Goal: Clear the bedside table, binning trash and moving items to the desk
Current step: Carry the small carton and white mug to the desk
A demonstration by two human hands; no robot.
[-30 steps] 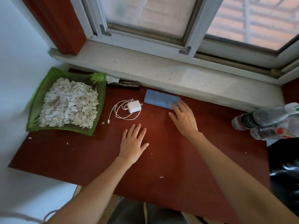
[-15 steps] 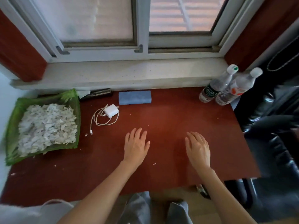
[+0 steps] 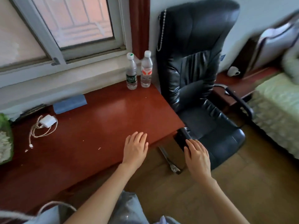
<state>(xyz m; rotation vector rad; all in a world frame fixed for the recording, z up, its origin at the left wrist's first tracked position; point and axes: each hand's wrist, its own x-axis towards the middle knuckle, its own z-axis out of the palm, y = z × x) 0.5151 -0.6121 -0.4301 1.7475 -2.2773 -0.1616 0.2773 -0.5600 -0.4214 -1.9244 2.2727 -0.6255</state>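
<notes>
Our left hand (image 3: 135, 148) lies flat near the worktop (image 3: 90, 126) edge, its grip slack, holding nothing. Our right hand (image 3: 197, 156) hovers off the edge by the chair (image 3: 194, 81), fingers straight, grip empty too. Further out: charger (image 3: 48, 121) with cable, blue case (image 3: 69, 104), two bottles (image 3: 139, 71) standing at the sill. Beyond the chair, a cup (image 3: 233, 71) on the bedside table (image 3: 234, 85).

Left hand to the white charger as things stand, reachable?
Probably yes. The left hand rests flat on the desk, and only bare desktop shows between it and the white charger; nothing blocks that path.
</notes>
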